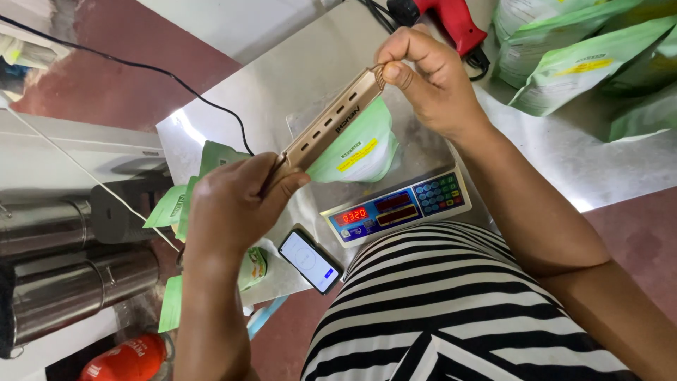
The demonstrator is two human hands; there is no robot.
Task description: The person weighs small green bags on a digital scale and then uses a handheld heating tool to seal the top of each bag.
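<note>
Both my hands hold a long gold-coloured bar with a row of slots [330,121] in the air above a digital weighing scale [395,212]. My left hand [233,204] grips its lower end, fingers wrapped round it. My right hand [423,77] pinches its upper end between thumb and fingers. Under the bar, a green and white pouch with a yellow label [360,152] lies on the scale's steel pan. The scale's red display is lit.
A smartphone with a lit screen [310,261] lies left of the scale. Empty green pouches [173,208] sit at the left, several filled green pouches [578,63] at the top right. A red tool [451,21] lies at the top. Steel cylinders [63,282] stand at the far left.
</note>
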